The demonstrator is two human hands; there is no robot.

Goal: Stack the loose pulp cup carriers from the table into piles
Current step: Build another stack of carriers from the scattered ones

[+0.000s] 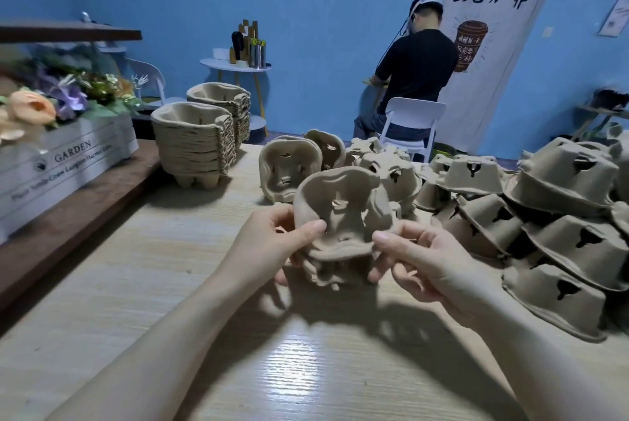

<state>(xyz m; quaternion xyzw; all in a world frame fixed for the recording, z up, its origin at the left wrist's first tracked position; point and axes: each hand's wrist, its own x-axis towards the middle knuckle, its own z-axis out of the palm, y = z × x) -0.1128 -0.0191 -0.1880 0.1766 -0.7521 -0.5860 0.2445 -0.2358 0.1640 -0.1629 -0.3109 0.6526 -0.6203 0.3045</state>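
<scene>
Right of the finished pile point(194, 145), left hand point(269, 243) and right hand point(422, 260) pinch opposite rims of a carrier point(340, 219), seemingly light, stiff yet crushable.

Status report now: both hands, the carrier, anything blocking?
Left hand and right hand both grip one carrier, held above table. Two piles far left. Loose heap right; path clear.

left hand point(272, 243) + right hand point(422, 264) grip carrier point(340, 213) | two piles point(195, 145) far-left

Single head-worn wide-angle view, facing forward and down, close over the table point(143, 284)
</scene>
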